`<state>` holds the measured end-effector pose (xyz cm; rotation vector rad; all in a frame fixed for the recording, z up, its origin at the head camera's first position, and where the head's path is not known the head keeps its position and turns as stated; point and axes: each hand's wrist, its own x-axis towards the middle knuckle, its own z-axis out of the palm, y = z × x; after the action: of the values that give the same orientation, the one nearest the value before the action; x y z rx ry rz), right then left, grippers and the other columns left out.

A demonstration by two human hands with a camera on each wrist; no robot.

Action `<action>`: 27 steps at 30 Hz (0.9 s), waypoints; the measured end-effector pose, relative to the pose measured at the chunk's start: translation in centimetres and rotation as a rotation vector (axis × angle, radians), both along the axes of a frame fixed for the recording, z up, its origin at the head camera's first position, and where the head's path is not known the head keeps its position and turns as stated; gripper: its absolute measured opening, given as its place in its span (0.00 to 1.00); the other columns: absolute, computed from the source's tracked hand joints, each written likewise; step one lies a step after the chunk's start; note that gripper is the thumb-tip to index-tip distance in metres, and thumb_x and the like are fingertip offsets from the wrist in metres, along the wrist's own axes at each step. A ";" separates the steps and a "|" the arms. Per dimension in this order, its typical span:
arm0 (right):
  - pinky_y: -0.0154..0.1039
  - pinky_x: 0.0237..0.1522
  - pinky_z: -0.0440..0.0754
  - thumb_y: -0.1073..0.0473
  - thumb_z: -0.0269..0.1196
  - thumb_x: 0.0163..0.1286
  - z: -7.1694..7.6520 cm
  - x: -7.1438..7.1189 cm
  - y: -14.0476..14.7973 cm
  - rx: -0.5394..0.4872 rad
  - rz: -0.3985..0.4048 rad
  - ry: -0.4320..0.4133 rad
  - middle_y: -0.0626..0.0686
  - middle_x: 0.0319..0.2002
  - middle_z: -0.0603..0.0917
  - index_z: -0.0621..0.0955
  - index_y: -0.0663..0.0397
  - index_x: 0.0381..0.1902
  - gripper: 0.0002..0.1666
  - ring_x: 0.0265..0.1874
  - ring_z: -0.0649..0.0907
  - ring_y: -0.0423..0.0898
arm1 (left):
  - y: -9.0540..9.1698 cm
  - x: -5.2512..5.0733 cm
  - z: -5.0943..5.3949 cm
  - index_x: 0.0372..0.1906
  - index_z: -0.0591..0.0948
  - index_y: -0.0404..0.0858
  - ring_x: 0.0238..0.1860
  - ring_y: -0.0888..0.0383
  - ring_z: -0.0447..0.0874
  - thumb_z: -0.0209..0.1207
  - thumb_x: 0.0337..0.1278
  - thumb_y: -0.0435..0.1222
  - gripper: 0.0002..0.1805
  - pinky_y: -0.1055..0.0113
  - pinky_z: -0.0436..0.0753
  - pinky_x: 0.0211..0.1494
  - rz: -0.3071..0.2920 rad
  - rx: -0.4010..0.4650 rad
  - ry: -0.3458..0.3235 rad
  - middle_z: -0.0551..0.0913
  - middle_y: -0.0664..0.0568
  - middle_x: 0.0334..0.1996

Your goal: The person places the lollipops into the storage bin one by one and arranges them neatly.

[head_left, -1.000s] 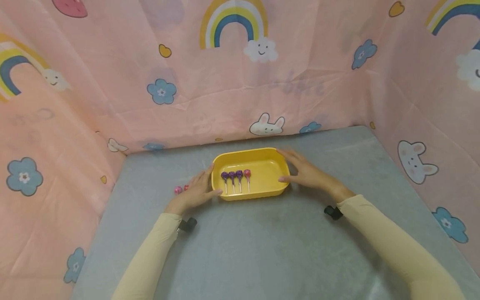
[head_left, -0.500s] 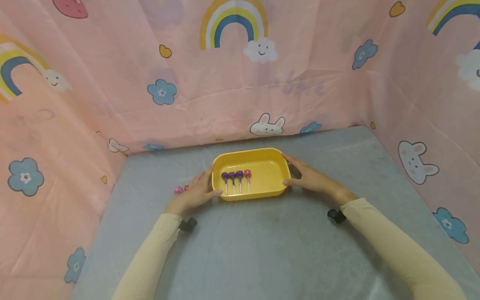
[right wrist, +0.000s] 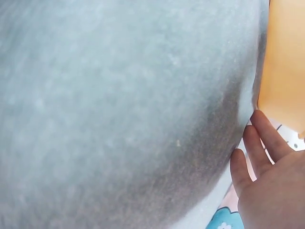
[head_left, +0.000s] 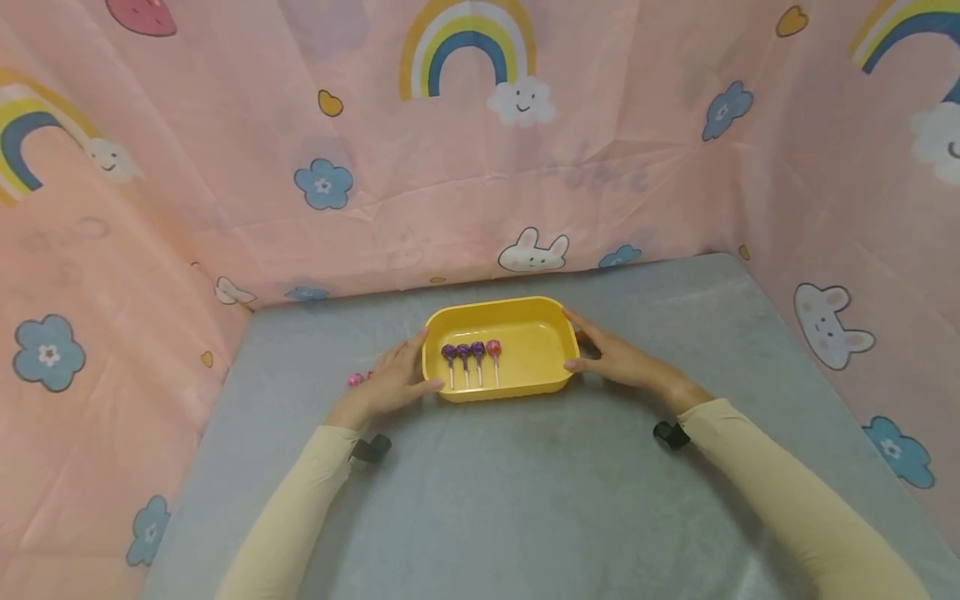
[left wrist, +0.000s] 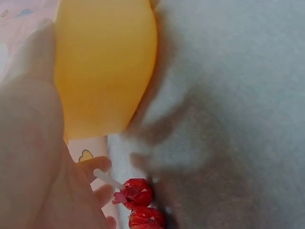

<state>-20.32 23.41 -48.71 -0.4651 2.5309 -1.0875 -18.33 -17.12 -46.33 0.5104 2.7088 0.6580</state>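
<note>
1. The yellow tray (head_left: 534, 354) sits on the grey worktop (head_left: 487, 492), towards its far edge, between the person's two hands.
2. The left hand (head_left: 384, 385) rests against the tray's left end, fingers extended and thumb reaching to the near corner.
3. The right hand (head_left: 624, 357) touches the opposite end in much the same way, its fingers straight and apart, its thumb near the front corner.
4. In the tray's left half lie three purple lollipops (head_left: 462, 351) and one pink lollipop (head_left: 493, 348) (the pink one is rightmost), side by side, heads towards the back and sticks towards the person.
5. Outside the tray, a loose lollipop (head_left: 355, 380) lies beside the left hand; the left wrist view shows two red-wrapped heads (left wrist: 137, 192) near that hand's fingers, one with a white stick.
6. Behind the worktop hangs a pink cloth (head_left: 442, 175) printed with rainbows, flowers and rabbits.
</note>
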 end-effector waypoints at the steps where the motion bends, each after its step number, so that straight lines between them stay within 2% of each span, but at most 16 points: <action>1: 0.72 0.73 0.50 0.38 0.64 0.66 0.0 0.0 0.0 0.001 -0.002 -0.003 0.59 0.74 0.65 0.40 0.20 0.78 0.56 0.75 0.61 0.61 | -0.1 0.0 0.1 0.81 0.38 0.47 0.79 0.35 0.45 0.56 0.62 0.62 0.55 0.38 0.46 0.80 0.004 0.003 0.004 0.51 0.37 0.79; 2: 0.73 0.73 0.50 0.38 0.64 0.66 0.0 0.0 -0.1 0.001 -0.003 -0.004 0.59 0.74 0.65 0.40 0.20 0.78 0.56 0.75 0.61 0.61 | -0.2 0.1 0.3 0.81 0.39 0.46 0.79 0.35 0.46 0.57 0.63 0.60 0.54 0.37 0.47 0.80 0.003 0.021 0.010 0.51 0.37 0.79; 4: 0.73 0.72 0.50 0.37 0.64 0.66 -0.1 0.0 -0.1 0.004 -0.003 -0.008 0.59 0.74 0.65 0.40 0.19 0.78 0.56 0.76 0.60 0.61 | -0.5 0.0 0.5 0.81 0.41 0.44 0.76 0.35 0.56 0.59 0.63 0.57 0.53 0.38 0.56 0.77 0.017 0.065 0.018 0.53 0.37 0.78; 9: 0.74 0.72 0.49 0.35 0.64 0.65 -0.2 0.0 -0.1 0.015 -0.019 -0.018 0.58 0.74 0.66 0.39 0.17 0.77 0.57 0.76 0.59 0.62 | -2.1 -0.4 1.0 0.80 0.50 0.47 0.71 0.37 0.67 0.60 0.65 0.51 0.46 0.38 0.67 0.72 0.100 0.190 0.039 0.62 0.39 0.75; 11: 0.74 0.72 0.50 0.35 0.64 0.65 -0.3 0.0 0.0 0.014 -0.022 -0.021 0.58 0.74 0.65 0.39 0.17 0.77 0.57 0.76 0.59 0.62 | -3.0 -0.6 1.2 0.78 0.56 0.47 0.73 0.38 0.64 0.59 0.66 0.51 0.41 0.37 0.65 0.73 0.140 0.216 0.053 0.66 0.41 0.74; 17: 0.74 0.72 0.51 0.37 0.64 0.66 -0.4 -0.1 0.1 -0.004 -0.019 -0.026 0.59 0.74 0.64 0.39 0.16 0.77 0.56 0.75 0.60 0.62 | -5.7 -0.6 1.5 0.70 0.70 0.47 0.72 0.42 0.67 0.58 0.67 0.50 0.30 0.39 0.67 0.73 0.274 0.283 0.084 0.72 0.44 0.69; 21: 0.74 0.72 0.50 0.37 0.64 0.66 -0.4 -0.1 0.1 -0.009 -0.014 -0.032 0.59 0.75 0.63 0.39 0.16 0.77 0.56 0.76 0.59 0.62 | -7.2 -0.4 1.4 0.67 0.74 0.44 0.70 0.41 0.69 0.59 0.68 0.46 0.25 0.38 0.65 0.73 0.321 0.313 0.118 0.76 0.40 0.66; 27: 0.74 0.72 0.51 0.37 0.64 0.66 -0.2 0.0 0.0 -0.011 -0.013 -0.040 0.59 0.75 0.63 0.39 0.16 0.77 0.56 0.76 0.59 0.62 | -9.3 -0.1 0.7 0.65 0.76 0.44 0.70 0.40 0.69 0.58 0.68 0.45 0.24 0.38 0.62 0.74 0.386 0.336 0.116 0.77 0.40 0.65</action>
<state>-20.34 23.42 -48.91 -0.4259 2.4974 -1.1050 -18.48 -26.42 -45.63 0.0938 2.8431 1.2323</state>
